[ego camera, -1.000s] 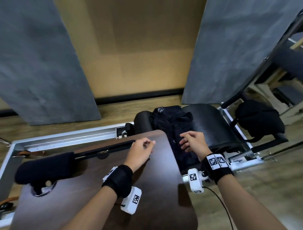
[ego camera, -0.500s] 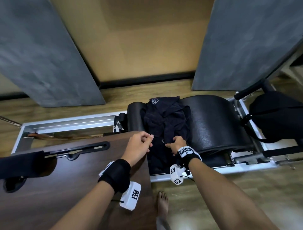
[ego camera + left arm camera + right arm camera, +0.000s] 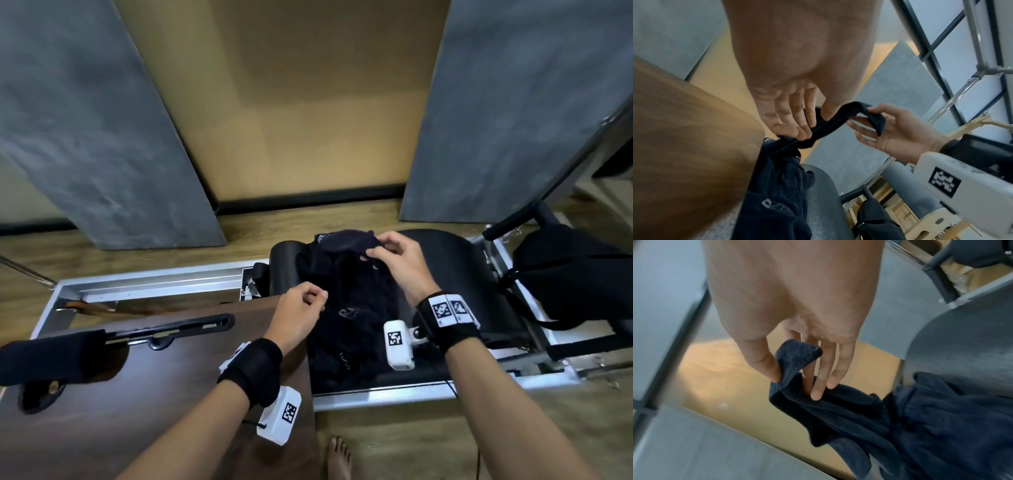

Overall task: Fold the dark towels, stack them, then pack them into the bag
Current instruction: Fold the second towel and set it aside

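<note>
A heap of dark towels (image 3: 349, 318) lies over a black padded barrel (image 3: 445, 267). My right hand (image 3: 380, 255) is at the far top of the heap and pinches a corner of the top dark towel (image 3: 797, 353) between thumb and fingers. My left hand (image 3: 313, 299) is at the heap's left side by the board's corner and pinches the same towel's edge (image 3: 830, 125). The edge stretches between both hands. A black bag (image 3: 568, 274) hangs at the right on the frame.
A dark brown wooden board (image 3: 137, 411) sits in front left, with a black padded bar (image 3: 51, 356) across it. A metal frame (image 3: 144, 282) surrounds the barrel. My bare foot (image 3: 339, 457) stands on the wooden floor below. Grey panels lean against the back wall.
My right hand rose from the lower middle of the heap to its far top and picked up a towel corner. The left hand stayed by the board's corner and closed on the edge.
</note>
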Available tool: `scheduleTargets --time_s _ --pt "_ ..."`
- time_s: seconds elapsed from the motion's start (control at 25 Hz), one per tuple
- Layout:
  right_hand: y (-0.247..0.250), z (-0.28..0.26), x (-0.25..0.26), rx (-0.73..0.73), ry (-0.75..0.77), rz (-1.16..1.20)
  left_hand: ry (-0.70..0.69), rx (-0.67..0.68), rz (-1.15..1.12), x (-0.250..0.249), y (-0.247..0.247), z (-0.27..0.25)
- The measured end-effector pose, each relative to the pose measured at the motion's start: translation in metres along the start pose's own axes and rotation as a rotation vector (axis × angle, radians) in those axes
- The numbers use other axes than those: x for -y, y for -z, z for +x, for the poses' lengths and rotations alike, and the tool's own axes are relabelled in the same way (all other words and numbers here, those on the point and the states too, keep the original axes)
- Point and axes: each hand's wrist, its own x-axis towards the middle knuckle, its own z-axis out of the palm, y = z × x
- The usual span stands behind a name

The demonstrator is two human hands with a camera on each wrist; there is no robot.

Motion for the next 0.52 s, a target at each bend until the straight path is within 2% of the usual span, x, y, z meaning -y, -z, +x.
scheduleTargets --time_s 0.2,0.4,0.52 --pt "0.001 -0.032 0.110 0.076 0.214 0.179 -0.171 -0.005 -0.033 -0.024 0.013 -0.020" --pt "0.000 -0.098 0.217 0.031 0.457 0.112 -0.413 -0.050 -0.136 -0.073 0.034 -0.059" --pt "-0.003 -0.148 0.258 -0.043 0.565 0.015 -0.562 0.036 -0.240 -0.107 0.047 -0.095"
